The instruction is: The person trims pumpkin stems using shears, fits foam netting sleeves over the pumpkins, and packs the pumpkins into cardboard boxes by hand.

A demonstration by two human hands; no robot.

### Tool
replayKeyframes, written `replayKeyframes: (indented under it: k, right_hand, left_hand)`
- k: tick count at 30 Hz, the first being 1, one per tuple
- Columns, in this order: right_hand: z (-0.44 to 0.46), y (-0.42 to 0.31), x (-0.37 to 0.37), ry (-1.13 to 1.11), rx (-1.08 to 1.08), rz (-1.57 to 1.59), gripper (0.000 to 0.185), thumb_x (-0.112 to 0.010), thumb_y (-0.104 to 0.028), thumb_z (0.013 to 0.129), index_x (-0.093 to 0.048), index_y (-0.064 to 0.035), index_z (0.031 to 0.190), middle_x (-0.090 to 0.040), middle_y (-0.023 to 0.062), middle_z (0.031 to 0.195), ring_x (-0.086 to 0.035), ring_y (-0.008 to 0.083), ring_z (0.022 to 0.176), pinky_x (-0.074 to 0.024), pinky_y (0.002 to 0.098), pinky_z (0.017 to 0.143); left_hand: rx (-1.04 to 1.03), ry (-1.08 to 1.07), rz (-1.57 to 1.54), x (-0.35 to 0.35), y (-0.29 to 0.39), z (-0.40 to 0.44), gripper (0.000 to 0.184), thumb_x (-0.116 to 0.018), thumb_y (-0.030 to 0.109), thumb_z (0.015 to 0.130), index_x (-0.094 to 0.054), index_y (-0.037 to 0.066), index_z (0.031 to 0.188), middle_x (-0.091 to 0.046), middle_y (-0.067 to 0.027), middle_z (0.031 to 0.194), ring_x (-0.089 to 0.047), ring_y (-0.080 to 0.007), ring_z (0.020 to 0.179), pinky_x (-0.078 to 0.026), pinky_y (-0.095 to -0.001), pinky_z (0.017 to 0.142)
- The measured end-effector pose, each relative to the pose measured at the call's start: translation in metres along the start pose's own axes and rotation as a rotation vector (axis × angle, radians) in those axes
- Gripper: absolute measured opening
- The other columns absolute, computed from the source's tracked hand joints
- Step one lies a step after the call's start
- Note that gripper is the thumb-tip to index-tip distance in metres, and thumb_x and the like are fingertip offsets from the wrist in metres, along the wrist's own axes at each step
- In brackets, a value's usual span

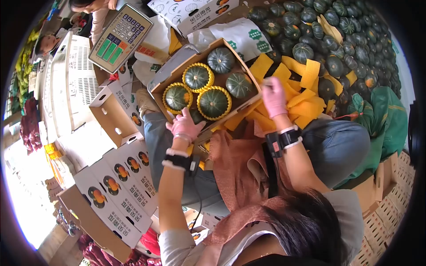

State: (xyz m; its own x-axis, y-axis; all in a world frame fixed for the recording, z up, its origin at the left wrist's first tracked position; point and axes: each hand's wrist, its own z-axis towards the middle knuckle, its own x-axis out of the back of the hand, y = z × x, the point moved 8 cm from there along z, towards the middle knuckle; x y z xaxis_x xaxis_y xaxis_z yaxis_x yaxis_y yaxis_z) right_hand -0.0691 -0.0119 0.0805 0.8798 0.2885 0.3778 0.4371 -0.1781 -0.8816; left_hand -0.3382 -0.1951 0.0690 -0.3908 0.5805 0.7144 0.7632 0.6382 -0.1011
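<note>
An open cardboard box (230,116) in front of me holds several small dark green pumpkins. Three wear yellow foam nets, among them one pumpkin (196,77) in the middle; a bare pumpkin (221,60) and another bare pumpkin (239,85) sit at the far and right side. At the near left corner my left hand (186,127), in a pink glove, has its fingers around a partly hidden pumpkin (196,116). My right hand (274,96), also pink-gloved, is just beyond the box's right edge, beside loose yellow foam nets (306,101). Its fingers are blurred.
A large heap of pumpkins (336,44) fills the far right. A scale display (120,37) stands at the upper left, near another person (98,17). Printed boxes (116,188) lie to the left, and a green sack (384,115) to the right.
</note>
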Motion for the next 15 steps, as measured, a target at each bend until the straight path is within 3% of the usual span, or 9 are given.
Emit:
replayKeyframes:
  k: [1,3,6,9,10,11,15]
  right_hand:
    - [0.006,0.022,0.028,0.180,0.137,-0.410,0.018,-0.055,-0.009,0.079,-0.055,-0.0052,0.097,-0.062,0.0145,0.090,-0.063,0.0325,0.080,-0.0525,0.0368,0.067]
    - [-0.008,0.041,0.047,0.165,0.061,-0.802,0.022,-0.060,-0.013,0.077,-0.057,-0.0061,0.097,-0.060,0.0156,0.090,-0.059,0.0375,0.090,-0.0496,0.0428,0.077]
    - [-0.007,0.084,0.032,-0.031,-0.003,-0.875,0.022,-0.062,-0.015,0.076,-0.057,-0.0068,0.096,-0.061,0.0166,0.097,-0.057,0.0345,0.098,-0.0473,0.0437,0.083]
    - [0.001,0.107,0.032,-0.133,-0.079,-0.835,0.023,-0.062,-0.015,0.075,-0.057,-0.0061,0.097,-0.061,0.0191,0.101,-0.057,0.0345,0.098,-0.0472,0.0433,0.084]
    - [0.000,0.106,0.038,-0.161,-0.092,-0.842,0.023,-0.060,-0.014,0.076,-0.057,-0.0047,0.097,-0.061,0.0217,0.102,-0.058,0.0362,0.098,-0.0479,0.0432,0.083]
    - [-0.007,0.105,0.044,-0.143,-0.119,-0.811,0.023,-0.060,-0.014,0.077,-0.057,-0.0044,0.097,-0.062,0.0218,0.101,-0.059,0.0365,0.096,-0.0482,0.0433,0.082]
    - [-0.015,0.091,0.065,-0.069,-0.180,-0.752,0.023,-0.060,-0.019,0.077,-0.057,-0.0032,0.093,-0.062,0.0217,0.097,-0.060,0.0376,0.091,-0.0492,0.0436,0.077]
  left_hand:
    - [0.026,0.045,0.027,-0.012,0.002,0.004,0.093,-0.070,0.056,0.065,-0.027,0.013,0.136,-0.050,-0.0177,0.123,-0.045,-0.0310,0.120,-0.018,-0.0587,0.103]
    - [0.119,0.121,-0.106,-0.009,0.003,0.003,0.096,-0.074,0.053,0.061,-0.026,0.015,0.135,-0.049,-0.0180,0.123,-0.047,-0.0308,0.118,-0.021,-0.0570,0.101]
    - [0.126,0.206,-0.069,-0.003,0.001,0.002,0.098,-0.075,0.050,0.057,-0.027,0.013,0.133,-0.051,-0.0174,0.121,-0.053,-0.0311,0.109,-0.023,-0.0587,0.099]
    - [0.081,0.250,-0.076,0.025,0.009,-0.020,0.097,-0.076,0.047,0.054,-0.028,0.012,0.130,-0.051,-0.0173,0.118,-0.054,-0.0321,0.107,-0.030,-0.0548,0.097]
    - [-0.030,0.410,-0.236,0.034,0.017,-0.030,0.091,-0.079,0.040,0.051,-0.034,0.013,0.124,-0.050,-0.0180,0.114,-0.051,-0.0346,0.105,-0.036,-0.0494,0.091]
    - [-0.319,0.615,-0.428,0.041,0.030,-0.036,0.085,-0.080,0.033,0.049,-0.039,0.011,0.120,-0.050,-0.0196,0.111,-0.049,-0.0372,0.105,-0.040,-0.0464,0.090]
    - [-0.794,0.662,-0.411,0.052,0.113,-0.062,0.075,-0.081,0.022,0.050,-0.048,0.011,0.117,-0.043,-0.0211,0.125,-0.040,-0.0400,0.115,-0.036,-0.0459,0.100]
